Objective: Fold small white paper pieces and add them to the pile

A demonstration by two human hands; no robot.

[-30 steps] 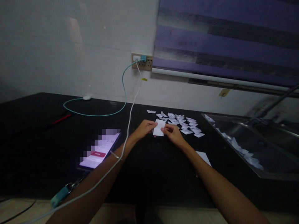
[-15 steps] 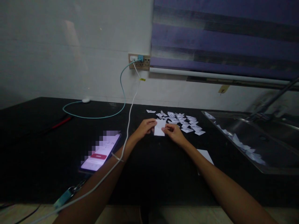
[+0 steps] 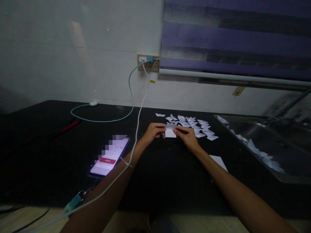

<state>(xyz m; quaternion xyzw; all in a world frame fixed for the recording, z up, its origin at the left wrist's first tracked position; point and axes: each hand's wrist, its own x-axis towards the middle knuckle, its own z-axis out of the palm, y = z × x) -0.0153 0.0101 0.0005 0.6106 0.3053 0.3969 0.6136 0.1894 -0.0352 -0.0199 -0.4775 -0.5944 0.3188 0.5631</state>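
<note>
Between my two hands a small white sheet of paper (image 3: pixel 170 132) is held just above the black counter, with a crease across its upper part. My left hand (image 3: pixel 155 131) pinches its left edge. On the opposite edge, the thumb and fingers of my right hand (image 3: pixel 186 135) grip the paper. Right behind it lie several folded white paper boats (image 3: pixel 191 124) in a cluster, and one paper boat (image 3: pixel 160 115) sits a little apart to the left. A stack of white paper (image 3: pixel 219 161) lies partly behind my right forearm.
A lit phone (image 3: pixel 110 158) with a strap lies left of my left forearm. A white cable (image 3: pixel 137 129) runs from the wall socket across that arm. More paper boats (image 3: pixel 257 150) line the edge of the steel sink (image 3: pixel 286 179). A teal cable (image 3: pixel 102 121) loops at the back.
The paper now looks shorter, its upper part bent along a crease. My hands have shifted slightly upward on it. The whole view has moved a little, so things appear farther right.
</note>
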